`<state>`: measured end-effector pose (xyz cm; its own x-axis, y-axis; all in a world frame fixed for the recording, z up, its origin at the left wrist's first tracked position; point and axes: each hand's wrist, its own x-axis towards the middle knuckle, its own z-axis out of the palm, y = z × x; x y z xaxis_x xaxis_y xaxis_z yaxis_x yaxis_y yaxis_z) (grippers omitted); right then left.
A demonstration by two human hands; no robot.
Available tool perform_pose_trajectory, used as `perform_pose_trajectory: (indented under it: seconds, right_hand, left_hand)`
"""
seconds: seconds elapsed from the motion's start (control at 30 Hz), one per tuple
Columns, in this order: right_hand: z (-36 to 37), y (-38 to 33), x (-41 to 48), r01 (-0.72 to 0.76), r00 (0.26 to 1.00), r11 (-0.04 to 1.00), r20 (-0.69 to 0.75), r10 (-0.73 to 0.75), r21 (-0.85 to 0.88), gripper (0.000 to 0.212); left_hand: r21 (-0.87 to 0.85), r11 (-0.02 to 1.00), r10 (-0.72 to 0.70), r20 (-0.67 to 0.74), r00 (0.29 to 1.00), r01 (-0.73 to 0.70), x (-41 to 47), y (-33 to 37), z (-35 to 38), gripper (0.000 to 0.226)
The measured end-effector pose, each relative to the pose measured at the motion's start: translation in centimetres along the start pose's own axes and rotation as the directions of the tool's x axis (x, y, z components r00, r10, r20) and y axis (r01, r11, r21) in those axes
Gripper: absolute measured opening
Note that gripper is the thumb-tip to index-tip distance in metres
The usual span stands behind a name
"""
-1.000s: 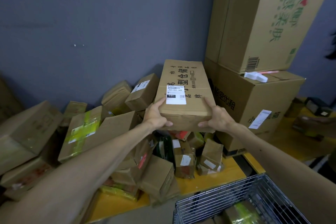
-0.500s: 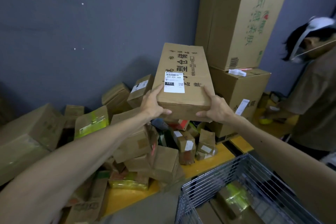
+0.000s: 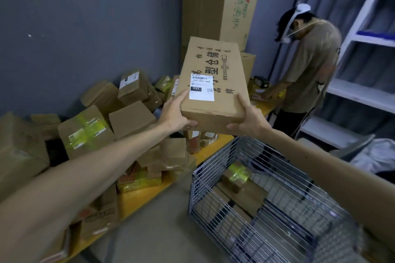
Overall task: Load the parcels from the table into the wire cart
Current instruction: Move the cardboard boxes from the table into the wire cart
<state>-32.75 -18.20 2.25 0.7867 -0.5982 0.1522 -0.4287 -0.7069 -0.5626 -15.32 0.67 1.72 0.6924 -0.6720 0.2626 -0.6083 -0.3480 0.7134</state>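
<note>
The long cardboard parcel (image 3: pixel 213 83) is held in the air over the table's edge, label up, its long axis running roughly from 6 to 12 o'clock, away from the person. Both hands clasp its near end: the left hand (image 3: pixel 175 113) curls round the 7 o'clock corner and the right hand (image 3: pixel 249 121) wraps the 5 o'clock corner. The wire cart (image 3: pixel 211 160) stands below, at about 5 o'clock from the parcel, with its far rim just under the right hand, the nearer one. The basket seems to run along much the same line as the parcel, though the wide lens bends it. A yellow-taped parcel (image 3: pixel 237 174) already lies inside
</note>
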Motion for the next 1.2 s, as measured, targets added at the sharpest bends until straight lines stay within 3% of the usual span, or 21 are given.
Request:
perform_pose_trajectory:
  seconds: [0.33,0.73,0.97,1.2]
  right_hand:
    - [-0.7,8.5,-9.0,-0.209,0.976,0.974,-0.051,0.214,0.09,0.117]
    - [-3.1,21.5,-15.5,-0.426,0.904,0.889,0.037,0.426,0.167,0.112]
    - [-1.8,29.1,-18.8,-0.524,0.851,0.829,0.114,0.512,0.194,0.11]
    - [1.3,34.5,-22.4,-0.665,0.746,0.694,0.252,0.616,0.275,0.109]
  left_hand:
    - [0.033,0.995,0.08,0.261,0.962,-0.092,-2.4,4.5,8.0,0.109]
    - [0.058,0.994,0.054,0.484,0.873,-0.094,-3.6,9.9,22.6,0.112]
    - [0.085,0.996,-0.044,0.629,0.777,-0.012,-5.1,11.0,30.8,0.114]
    - [0.143,0.989,-0.132,0.75,0.648,0.036,-7.0,9.7,38.0,0.11]
